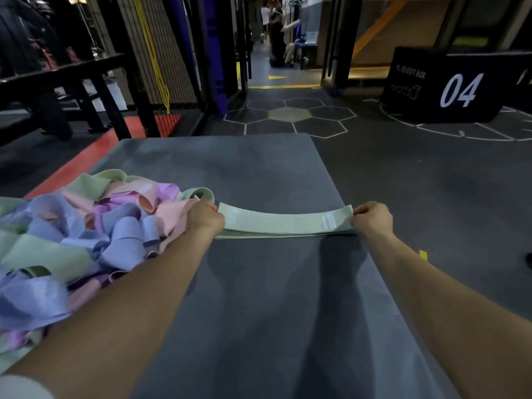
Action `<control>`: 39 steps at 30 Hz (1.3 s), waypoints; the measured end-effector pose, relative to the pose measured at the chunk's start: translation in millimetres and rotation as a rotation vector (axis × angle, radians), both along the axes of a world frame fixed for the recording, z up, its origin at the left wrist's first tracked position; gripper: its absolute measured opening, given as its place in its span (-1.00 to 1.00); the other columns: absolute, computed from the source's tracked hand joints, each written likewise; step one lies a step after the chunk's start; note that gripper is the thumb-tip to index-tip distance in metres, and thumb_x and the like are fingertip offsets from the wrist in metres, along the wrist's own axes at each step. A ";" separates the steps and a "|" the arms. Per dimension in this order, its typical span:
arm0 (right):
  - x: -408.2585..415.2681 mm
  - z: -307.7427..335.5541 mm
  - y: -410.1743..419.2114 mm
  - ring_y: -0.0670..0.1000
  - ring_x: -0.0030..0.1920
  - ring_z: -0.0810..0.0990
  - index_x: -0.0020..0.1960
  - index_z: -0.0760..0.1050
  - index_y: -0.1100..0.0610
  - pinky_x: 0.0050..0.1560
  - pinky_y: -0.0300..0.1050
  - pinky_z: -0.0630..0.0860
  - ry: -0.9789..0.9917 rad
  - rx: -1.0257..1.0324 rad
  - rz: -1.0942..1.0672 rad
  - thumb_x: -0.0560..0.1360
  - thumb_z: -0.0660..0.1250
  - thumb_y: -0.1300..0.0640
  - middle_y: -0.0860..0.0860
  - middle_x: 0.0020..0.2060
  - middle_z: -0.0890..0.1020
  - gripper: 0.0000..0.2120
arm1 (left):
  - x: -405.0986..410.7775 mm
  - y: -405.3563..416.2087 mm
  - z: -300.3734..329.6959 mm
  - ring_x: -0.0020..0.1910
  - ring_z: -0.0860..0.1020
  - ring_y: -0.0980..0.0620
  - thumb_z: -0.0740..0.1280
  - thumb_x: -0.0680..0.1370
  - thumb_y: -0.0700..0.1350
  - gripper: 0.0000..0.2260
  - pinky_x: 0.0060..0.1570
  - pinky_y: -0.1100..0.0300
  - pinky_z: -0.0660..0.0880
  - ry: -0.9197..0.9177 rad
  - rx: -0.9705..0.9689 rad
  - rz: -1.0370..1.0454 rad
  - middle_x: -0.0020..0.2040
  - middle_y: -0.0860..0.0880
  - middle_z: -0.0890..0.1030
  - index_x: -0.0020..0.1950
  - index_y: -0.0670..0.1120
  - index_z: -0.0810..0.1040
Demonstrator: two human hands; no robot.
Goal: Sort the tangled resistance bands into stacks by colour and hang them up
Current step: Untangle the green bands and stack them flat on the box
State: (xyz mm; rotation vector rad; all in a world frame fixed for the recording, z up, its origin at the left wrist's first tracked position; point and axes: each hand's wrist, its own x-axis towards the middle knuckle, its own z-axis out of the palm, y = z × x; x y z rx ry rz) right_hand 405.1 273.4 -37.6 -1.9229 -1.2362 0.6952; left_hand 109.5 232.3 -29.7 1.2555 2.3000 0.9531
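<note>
Green band (285,221) stretched flat on grey bench (259,168), one end pinched in left hand (205,217) fingers, other in right hand (372,218), one tangled multicolour pile (86,226) beside.

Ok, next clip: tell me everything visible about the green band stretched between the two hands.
The pale green band is a flat, wide loop that looks like woven elastic fabric, with faint print near each end. It is pulled out lengthwise, sagging slightly in the middle, over the grey mat. The left hand grips one end, the right hand pinches the other. More green layers appear to lie flat directly beneath it. The tangled pile sits beside its left end.
</note>
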 end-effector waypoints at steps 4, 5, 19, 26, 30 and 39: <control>3.6 -9.5 4.2 0.17 -0.01 0.54 -0.03 0.57 0.23 -0.08 -0.14 0.42 -0.037 -0.033 0.024 0.43 0.24 0.37 0.22 0.03 0.60 -0.81 | 1.6 6.2 -11.2 0.12 0.52 -0.20 0.25 0.47 -0.35 -0.78 0.11 0.12 0.42 0.054 -0.027 -0.006 0.11 -0.20 0.59 0.08 -0.26 0.57; 4.0 -10.4 4.6 0.15 -0.05 0.52 -0.04 0.57 0.23 -0.09 -0.14 0.42 -0.040 -0.034 0.029 0.43 0.23 0.37 0.22 0.03 0.60 -0.81 | 1.0 6.5 -13.8 0.12 0.52 -0.20 0.24 0.47 -0.34 -0.78 0.11 0.11 0.42 0.066 -0.035 -0.017 0.11 -0.21 0.59 0.08 -0.25 0.57; 1.0 -13.9 3.9 0.15 -0.07 0.54 -0.05 0.61 0.24 -0.06 -0.11 0.46 -0.063 0.030 0.024 0.48 0.21 0.30 0.21 -0.02 0.62 -0.81 | -5.9 -1.6 -21.3 -0.14 0.39 -0.04 0.27 0.48 -0.31 -0.79 -0.11 0.23 0.32 0.237 -0.059 -0.081 0.04 -0.17 0.59 0.09 -0.17 0.55; -2.2 -18.6 3.8 0.21 0.05 0.56 -0.02 0.61 0.22 0.01 -0.08 0.47 -0.054 0.043 -0.001 0.49 0.26 0.27 0.22 0.01 0.62 -0.84 | -10.2 -0.8 -24.7 -0.12 0.45 -0.09 0.25 0.49 -0.33 -0.80 -0.08 0.19 0.38 0.295 -0.051 -0.073 0.05 -0.20 0.59 0.08 -0.19 0.54; -1.9 -20.6 4.7 0.23 0.07 0.56 -0.01 0.60 0.21 0.04 -0.06 0.48 -0.079 0.037 -0.002 0.49 0.25 0.30 0.22 0.03 0.62 -0.83 | -11.4 -0.7 -25.5 -0.02 0.53 -0.14 0.25 0.49 -0.32 -0.80 -0.01 0.16 0.45 0.309 -0.080 -0.095 0.06 -0.19 0.59 0.07 -0.17 0.55; -35.7 -3.3 -5.1 0.23 0.21 0.39 0.18 0.50 0.22 0.14 0.03 0.41 -0.375 0.103 0.161 0.50 0.19 0.33 0.20 0.19 0.44 -0.72 | -7.9 -19.5 -20.2 0.09 0.54 -0.13 0.31 0.50 -0.25 -0.82 0.10 0.16 0.43 0.175 -0.009 -0.189 0.11 -0.14 0.60 0.10 -0.18 0.56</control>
